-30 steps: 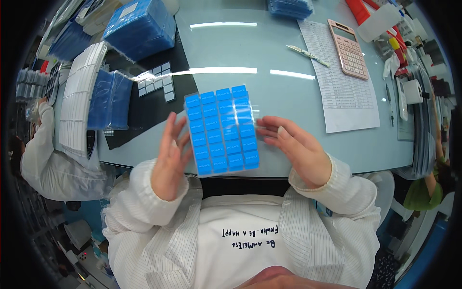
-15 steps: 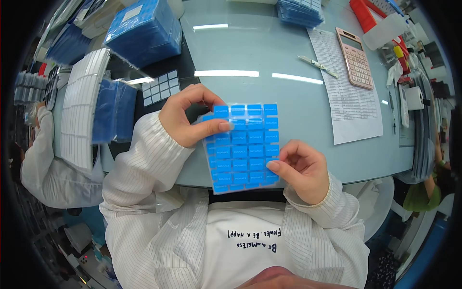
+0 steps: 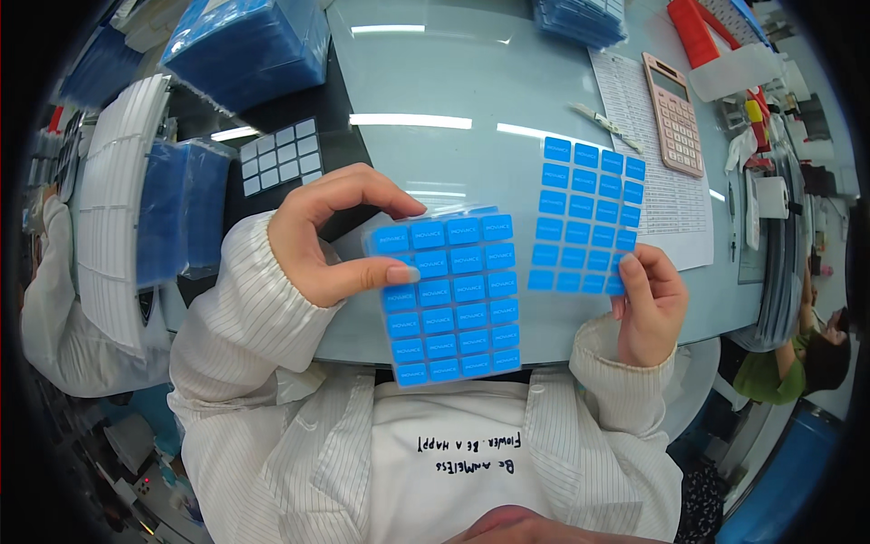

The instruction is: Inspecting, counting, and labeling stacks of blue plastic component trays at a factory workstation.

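Observation:
A stack of clear sheets with rows of blue rectangular labels (image 3: 455, 290) is gripped at its left edge by my left hand (image 3: 340, 240). The thumb lies on top and the fingers go behind. My right hand (image 3: 651, 304) pinches the lower right corner of a single sheet of blue labels (image 3: 589, 216), held up to the right of the stack and apart from it. The single sheet is tilted slightly, its lower part a little blurred.
A pink calculator (image 3: 673, 113) and a white-and-green cutter (image 3: 605, 125) lie on printed paper (image 3: 684, 213) at the right. Wrapped blue stacks (image 3: 249, 54) stand far left, near a sheet of pale squares (image 3: 283, 156). A person in green (image 3: 784, 367) is at the right.
My right hand has moved right and lifted one label sheet away from the stack. My left hand still holds the rest, now slightly lower. The whole view has shifted a little.

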Available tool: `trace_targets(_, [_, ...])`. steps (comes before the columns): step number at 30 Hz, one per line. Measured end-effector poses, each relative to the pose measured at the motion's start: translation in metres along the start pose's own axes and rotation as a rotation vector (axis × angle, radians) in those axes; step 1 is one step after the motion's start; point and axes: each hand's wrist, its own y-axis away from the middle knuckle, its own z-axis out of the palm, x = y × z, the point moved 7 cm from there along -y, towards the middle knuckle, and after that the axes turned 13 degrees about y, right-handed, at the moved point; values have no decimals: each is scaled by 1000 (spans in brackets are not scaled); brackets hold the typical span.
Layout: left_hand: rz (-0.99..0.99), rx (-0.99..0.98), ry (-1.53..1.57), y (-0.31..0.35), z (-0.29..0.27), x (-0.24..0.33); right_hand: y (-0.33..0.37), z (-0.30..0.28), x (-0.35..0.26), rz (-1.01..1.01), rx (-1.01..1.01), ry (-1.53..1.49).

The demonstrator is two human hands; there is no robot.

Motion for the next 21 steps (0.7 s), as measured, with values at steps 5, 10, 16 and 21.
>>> trace_targets(5, [-1,75,-38,1,0,4,-9,-7,18,-150,166,509])
trace_targets(10, [23,127,-80,2,1,2,5,13,-5,-241,89,649])
trace_targets(16, [29,124,-78,1,0,1,29,69,-14,-132,-454,277])
trace_targets(21, [-10,130,-11,0,1,-2,29,74,-7,41,-510,-1])
